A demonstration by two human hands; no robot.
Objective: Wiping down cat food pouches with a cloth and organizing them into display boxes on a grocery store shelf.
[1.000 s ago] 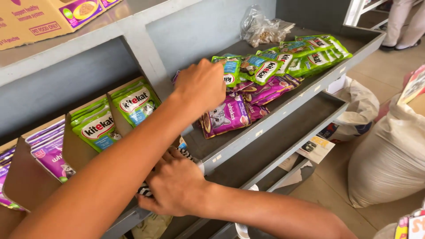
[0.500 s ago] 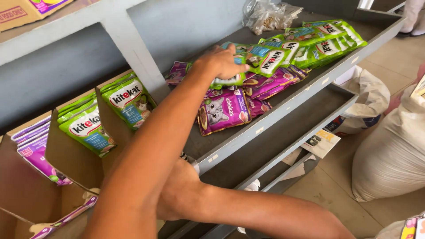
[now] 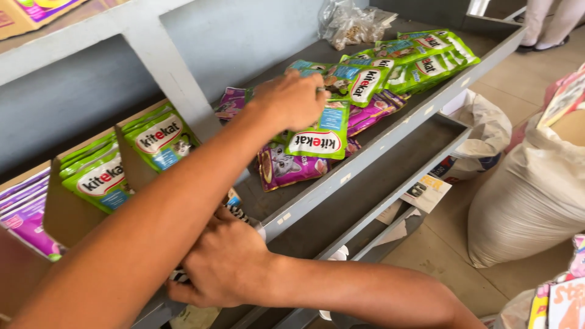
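Head view, grey shelf (image 3: 390, 143), tiled floor (image 3: 518, 103)

Looks like a small shop, probably one selling pet food. Grey metal shelving (image 3: 390, 131) stocked with many identical green pouches (image 3: 426, 58) and purple pouches (image 3: 286, 167) of cat food, laid in overlapping rows. More of the same stood upright in cardboard display trays (image 3: 67, 213) further along. Clear bag of dry kibble-like pieces (image 3: 353, 24) at the back of the shelf. Large white sacks (image 3: 536, 195) standing on a tiled floor (image 3: 463, 250) in the aisle.
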